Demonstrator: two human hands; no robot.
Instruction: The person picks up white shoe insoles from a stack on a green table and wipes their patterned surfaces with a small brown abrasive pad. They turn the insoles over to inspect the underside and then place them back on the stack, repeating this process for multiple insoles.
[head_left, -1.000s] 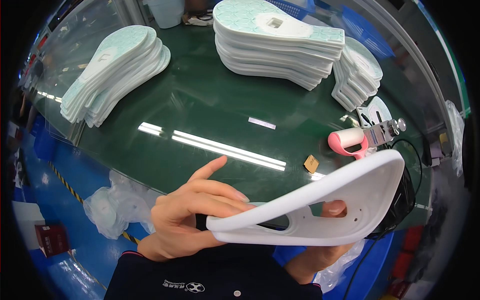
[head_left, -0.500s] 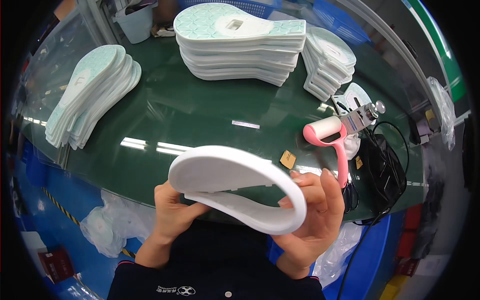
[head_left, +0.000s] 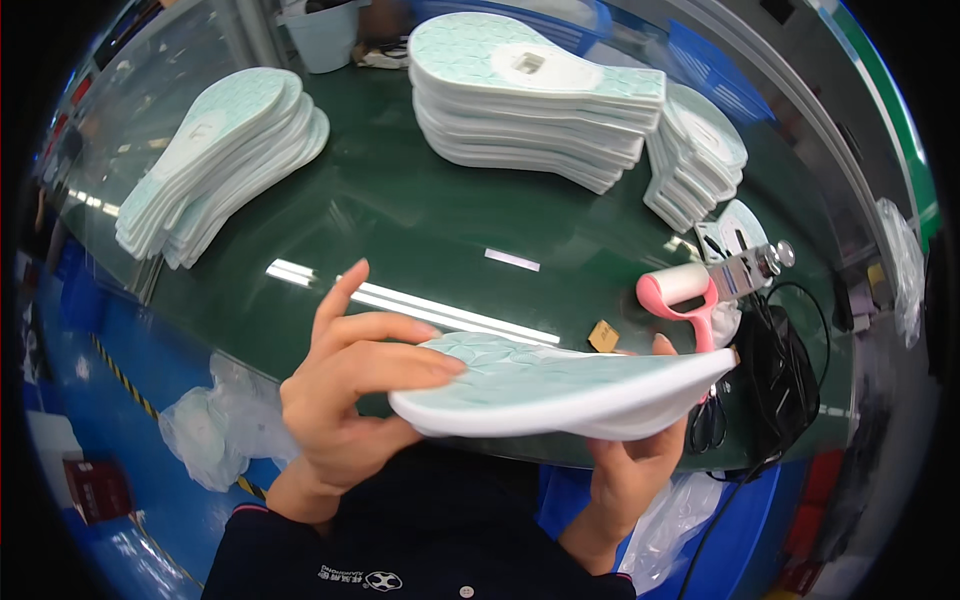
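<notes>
Between my hands, above the near table edge, is a paddle-shaped white plastic panel with a pale green patterned face turned up; it lies nearly edge-on to me. My left hand grips its left end, thumb below and fingers on the patterned face, the index finger raised. My right hand holds the right part from beneath; the panel hides some of its fingers. Just beyond the right hand lies a sticky roller with a pink handle. A small tan piece rests close behind the panel.
Similar panels stand in a left stack, a tall middle stack and a right stack. At right are a clear bottle with a metal top, a black bag, cables and scissors. A green table carries them.
The panel has turned over from its hollow white side to its patterned face. My left hand has moved up onto its left end, and the right hand has dropped beneath it. The whole view has shifted slightly.
</notes>
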